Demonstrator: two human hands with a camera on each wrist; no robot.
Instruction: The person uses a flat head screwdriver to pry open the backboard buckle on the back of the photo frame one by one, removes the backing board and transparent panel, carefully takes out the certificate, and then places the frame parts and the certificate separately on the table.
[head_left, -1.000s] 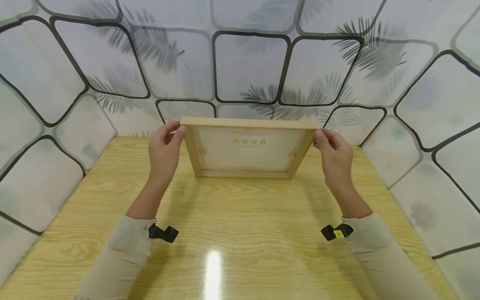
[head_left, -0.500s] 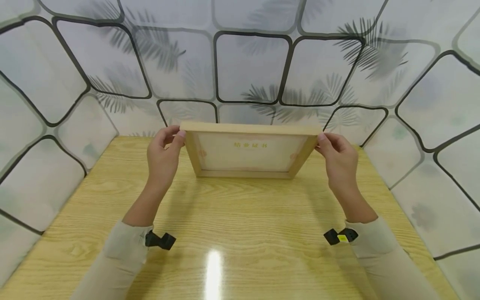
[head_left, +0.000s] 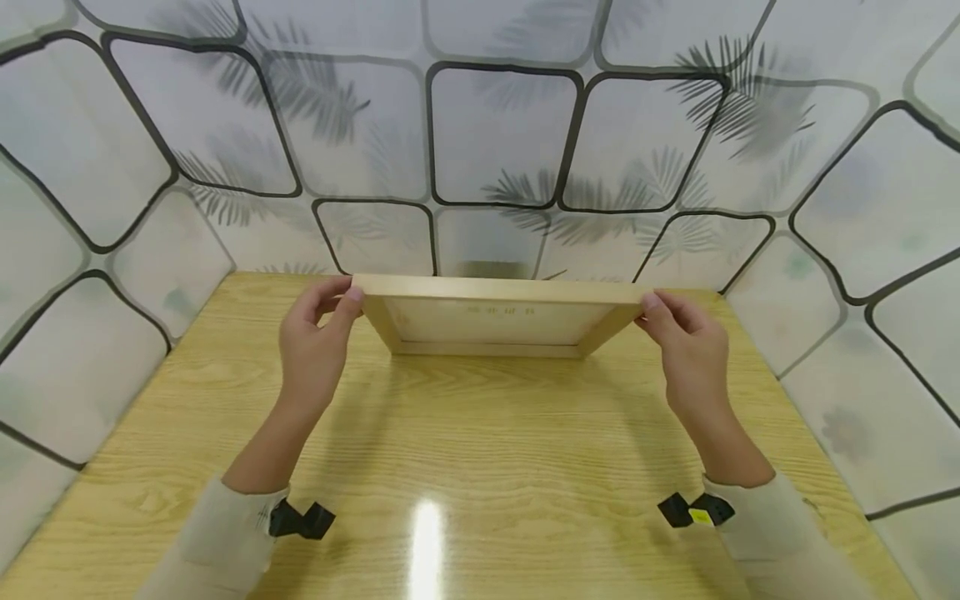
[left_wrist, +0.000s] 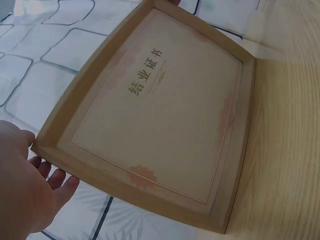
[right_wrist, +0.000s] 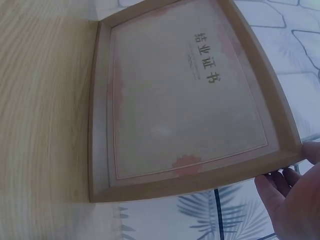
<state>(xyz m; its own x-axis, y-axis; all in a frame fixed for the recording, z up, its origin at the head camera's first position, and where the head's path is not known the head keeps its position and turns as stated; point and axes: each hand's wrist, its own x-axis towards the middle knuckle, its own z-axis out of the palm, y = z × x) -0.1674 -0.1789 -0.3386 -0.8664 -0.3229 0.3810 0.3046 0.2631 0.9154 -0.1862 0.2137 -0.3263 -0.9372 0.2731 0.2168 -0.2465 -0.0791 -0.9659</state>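
A light wooden picture frame (head_left: 495,288) with a printed certificate (left_wrist: 160,110) inside stands on its lower edge, its top leaning toward me. My left hand (head_left: 318,342) pinches the upper left corner between thumb and fingers. At the upper right corner, my right hand (head_left: 693,354) holds the frame the same way. Gold characters and pinkish seals show on the certificate in both wrist views. From the head, the sheet looks strongly foreshortened. The back of the frame is hidden.
The frame stands toward the rear of a wood-grain table (head_left: 495,450). Patterned fabric walls (head_left: 502,133) rise behind it and at both sides. A small dark greenish strip (head_left: 493,269) shows just above the frame's top edge.
The frame's top edge has come down and toward me while its lower edge stayed in place. Both hands moved with it, drawing back and slightly apart. A dark strip now shows behind.
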